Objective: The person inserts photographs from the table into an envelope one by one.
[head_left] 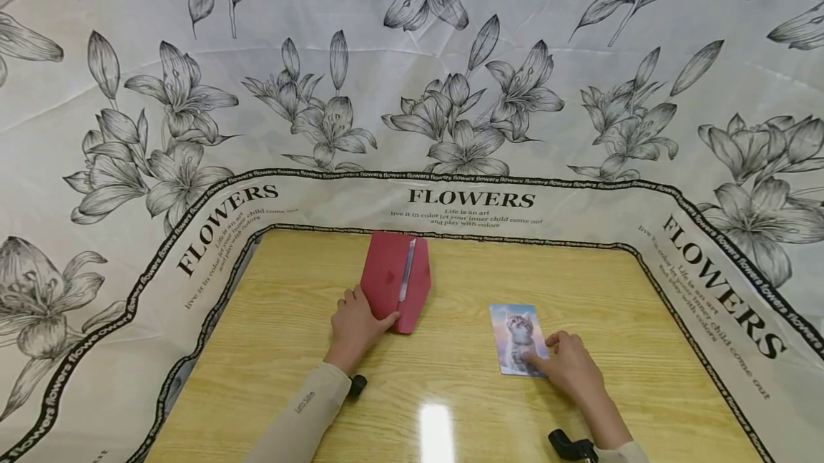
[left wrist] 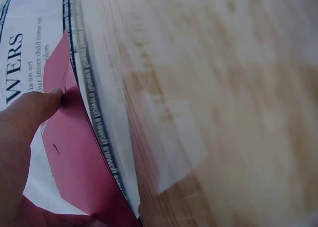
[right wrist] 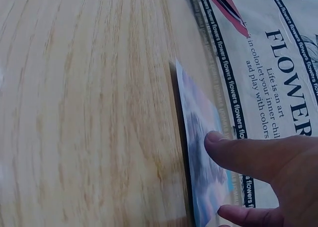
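Note:
A red envelope stands toward the back of the table, its flap spread to the right and a pale strip showing along its opening. My left hand grips its near end, the thumb on the front face. In the left wrist view, the thumb presses the envelope close to the flap fold, and a finger lies at its other edge. My right hand pinches a kitten picture card by its lower right side. The thumb lies on the card's printed face; the fingertips behind it are partly hidden.
Both hands work over a light wood table. A white cloth with printed flowers and black lettering rises around its back and sides. Dark wrist-worn devices sit at both wrists. Bright glare lies on the near tabletop.

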The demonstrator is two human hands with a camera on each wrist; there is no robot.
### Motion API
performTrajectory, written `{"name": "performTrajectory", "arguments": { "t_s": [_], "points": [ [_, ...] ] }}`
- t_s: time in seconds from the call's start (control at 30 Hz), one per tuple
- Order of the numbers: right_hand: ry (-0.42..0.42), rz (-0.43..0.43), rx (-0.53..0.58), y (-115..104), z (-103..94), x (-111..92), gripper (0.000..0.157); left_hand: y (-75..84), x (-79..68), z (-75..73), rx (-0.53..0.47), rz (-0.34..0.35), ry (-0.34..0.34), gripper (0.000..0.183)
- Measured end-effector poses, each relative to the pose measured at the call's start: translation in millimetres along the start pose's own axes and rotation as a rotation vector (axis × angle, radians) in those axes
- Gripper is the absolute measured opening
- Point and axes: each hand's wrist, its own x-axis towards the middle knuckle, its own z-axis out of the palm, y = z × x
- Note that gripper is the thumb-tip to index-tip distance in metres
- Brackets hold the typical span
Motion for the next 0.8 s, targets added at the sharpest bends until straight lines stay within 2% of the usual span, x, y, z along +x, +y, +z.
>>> {"name": "performTrajectory", "arguments": {
  "t_s": [0.27, 0.8],
  "points": [
    [0.014, -0.014, -0.021, -0.4, 3.5, -0.1, 0.069, 1.9, -0.8, -2.6, -0.004, 0.007, 0.009, 0.105],
    [0.022, -0.018, 0.075, -7.1, 8.8, -2.4, 0.056, 0.9, 0.5, -0.2, 0.013, 0.007, 0.01, 0.107]
  ]
}}
